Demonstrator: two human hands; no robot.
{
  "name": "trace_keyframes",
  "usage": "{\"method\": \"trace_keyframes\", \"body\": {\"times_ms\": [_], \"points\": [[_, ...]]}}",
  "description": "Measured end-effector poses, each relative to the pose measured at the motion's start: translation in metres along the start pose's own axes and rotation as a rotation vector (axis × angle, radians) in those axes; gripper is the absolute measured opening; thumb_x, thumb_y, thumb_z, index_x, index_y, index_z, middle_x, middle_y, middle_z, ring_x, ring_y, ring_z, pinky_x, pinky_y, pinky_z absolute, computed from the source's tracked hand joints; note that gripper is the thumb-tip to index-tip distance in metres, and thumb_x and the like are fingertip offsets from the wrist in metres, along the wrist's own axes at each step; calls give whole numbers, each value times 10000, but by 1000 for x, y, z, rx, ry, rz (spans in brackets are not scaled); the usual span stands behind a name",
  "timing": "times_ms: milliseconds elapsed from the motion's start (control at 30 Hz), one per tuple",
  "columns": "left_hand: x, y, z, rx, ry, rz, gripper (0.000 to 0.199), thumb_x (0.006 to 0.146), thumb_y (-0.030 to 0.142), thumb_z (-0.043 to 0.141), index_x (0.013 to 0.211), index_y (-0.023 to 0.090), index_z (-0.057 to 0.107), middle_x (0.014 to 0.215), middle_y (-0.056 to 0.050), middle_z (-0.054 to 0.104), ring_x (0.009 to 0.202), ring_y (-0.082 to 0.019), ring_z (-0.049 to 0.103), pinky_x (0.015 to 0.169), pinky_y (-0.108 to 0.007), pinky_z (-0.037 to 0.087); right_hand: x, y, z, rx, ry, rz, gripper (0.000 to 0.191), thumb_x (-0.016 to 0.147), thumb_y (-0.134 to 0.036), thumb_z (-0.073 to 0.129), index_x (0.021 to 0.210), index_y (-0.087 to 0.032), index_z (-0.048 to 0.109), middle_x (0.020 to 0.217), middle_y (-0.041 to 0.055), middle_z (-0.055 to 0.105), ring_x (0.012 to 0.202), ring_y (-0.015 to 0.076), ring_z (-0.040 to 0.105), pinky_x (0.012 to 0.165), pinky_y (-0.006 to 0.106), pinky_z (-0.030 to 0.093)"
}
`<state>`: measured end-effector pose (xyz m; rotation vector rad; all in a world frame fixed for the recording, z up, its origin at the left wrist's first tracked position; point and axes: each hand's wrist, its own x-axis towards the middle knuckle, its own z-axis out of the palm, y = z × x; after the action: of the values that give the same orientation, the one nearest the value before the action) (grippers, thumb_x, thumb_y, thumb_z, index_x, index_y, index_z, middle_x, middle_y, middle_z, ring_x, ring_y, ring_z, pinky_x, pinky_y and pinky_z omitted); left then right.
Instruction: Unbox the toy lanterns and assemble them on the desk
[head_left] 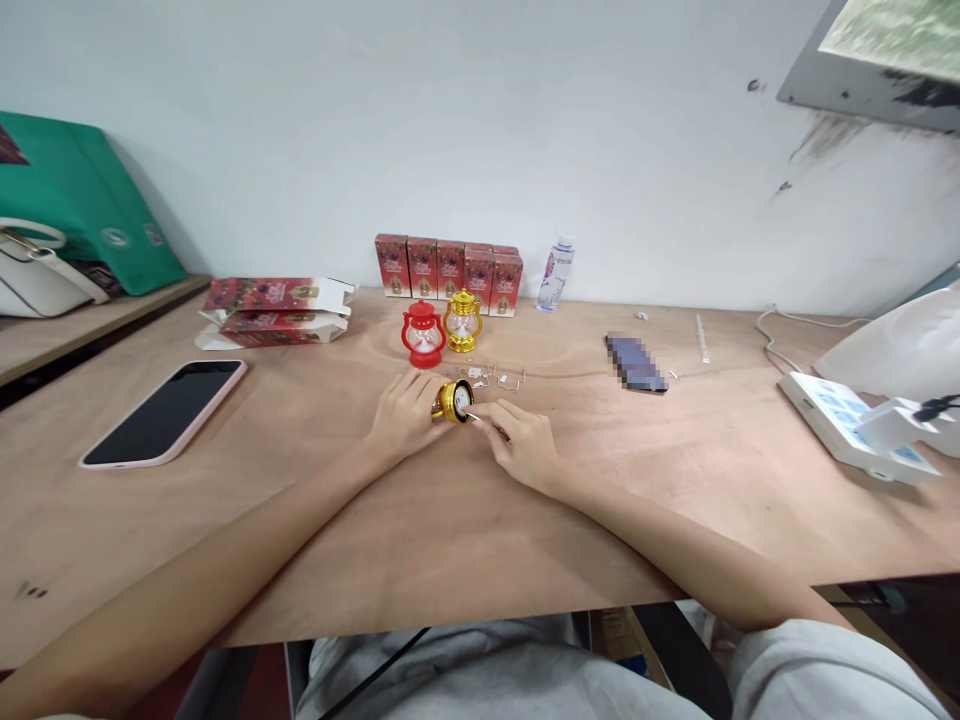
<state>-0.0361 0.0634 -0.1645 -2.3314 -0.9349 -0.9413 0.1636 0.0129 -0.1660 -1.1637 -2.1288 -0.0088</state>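
Note:
My left hand (405,412) grips a small gold lantern (454,400) lying on its side on the wooden table (450,520), its underside turned toward my right hand. My right hand (521,443) pinches a thin white piece at the lantern's base. Just behind stand a red lantern (423,335) and a second gold lantern (462,321), both upright. Several small wire handles and white bits (495,376) lie scattered next to them.
A row of red boxes (448,266) and a water bottle (555,273) line the wall. Flattened red boxes (274,311) and a phone in a pink case (166,411) lie left. A blurred dark object (636,362) and a white power strip (851,425) lie right.

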Motion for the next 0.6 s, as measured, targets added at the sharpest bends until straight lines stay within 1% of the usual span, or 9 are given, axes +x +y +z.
{"method": "trace_keyframes", "body": {"times_ms": [233,433,600], "points": [[1,-3,0,-9,9,64,295,861,421,534,901,133,582,847,-106,661,773,-235,563,683,-339,440,2,3,-3,59,-63,-31,243,950,-239,435,1068,-241,647,922,5,707,769,103,638,601,188,388],[1,-7,0,-17,-62,49,342,881,455,482,912,135,598,871,-119,666,787,-236,559,698,-347,440,3,3,-4,141,-29,-20,208,939,-255,460,1011,-218,652,858,-1,699,680,91,619,584,194,396],[1,-3,0,-62,-69,73,326,859,445,531,945,137,595,909,-109,677,826,-233,572,731,-345,447,3,4,1,164,7,9,206,930,-301,474,1013,-199,632,855,11,698,648,86,610,578,193,395]]}}
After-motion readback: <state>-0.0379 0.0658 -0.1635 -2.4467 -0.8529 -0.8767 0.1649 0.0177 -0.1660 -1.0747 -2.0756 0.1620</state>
